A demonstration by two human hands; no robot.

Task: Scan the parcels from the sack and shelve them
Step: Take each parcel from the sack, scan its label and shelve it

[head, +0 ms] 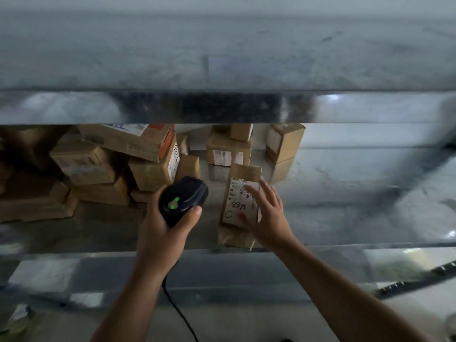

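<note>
Brown cardboard parcel (243,172) is lying flat on the grey metal shelf (345,206), near its front edge, with a white label (235,206) facing up and handwritten marks on it. The right hand (267,218) is hovering over this label, fingers straight and spread, holding nothing. The picture is blurred there, so I cannot tell if the fingertips are touching the paper. At 9 o'clock from the parcel, the left hand (158,233) is gripping a dark barcode scanner (183,199), fingers curled round its body. A green light (174,203) is glowing on its top. A black cable (177,309) is hanging from it toward 6 o'clock. More cartons (111,169) are standing piled at 10 o'clock, a few others at 12 o'clock.
</note>
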